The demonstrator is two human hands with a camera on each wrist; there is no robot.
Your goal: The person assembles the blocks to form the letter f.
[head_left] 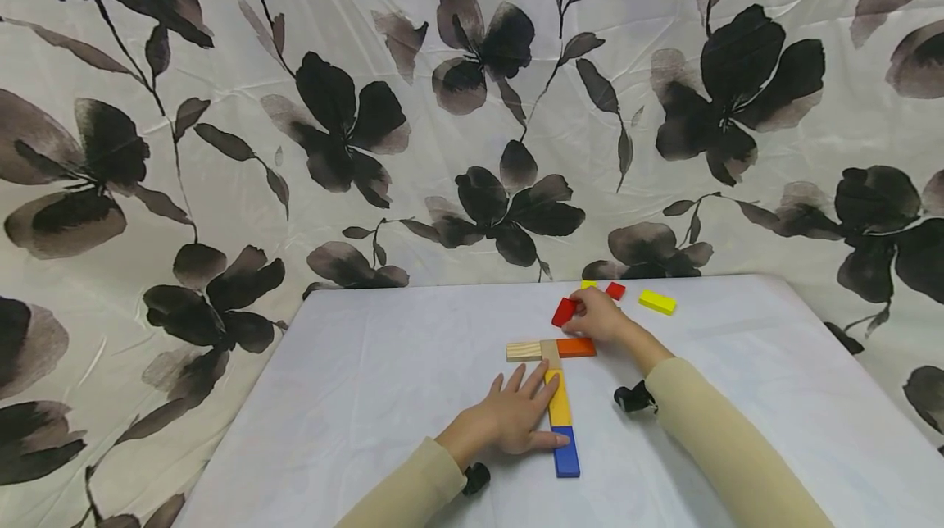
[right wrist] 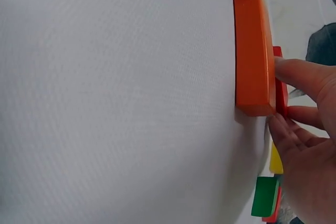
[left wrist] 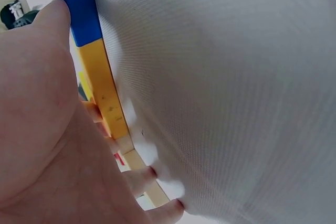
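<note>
My left hand [head_left: 509,421] lies with fingers spread over a line of blocks. Its thumb rests on the blue block [head_left: 567,462] and a fingertip touches the yellow-orange block [head_left: 560,405]. Above these, a small bare-wood block [head_left: 550,350] sits between a striped wooden block [head_left: 524,352] and an orange block [head_left: 577,347], making a T. My right hand [head_left: 601,316] pinches a red block [head_left: 564,312] just beyond the orange one. In the right wrist view, the red block [right wrist: 281,90] is partly hidden behind the orange block [right wrist: 253,51].
Loose blocks lie near the table's far edge: a small red one [head_left: 615,291], a yellow one [head_left: 657,302] and a partly hidden yellow one [head_left: 588,284]. The right wrist view also shows a green block [right wrist: 265,196]. A flowered cloth [head_left: 413,134] hangs behind the white table [head_left: 383,380].
</note>
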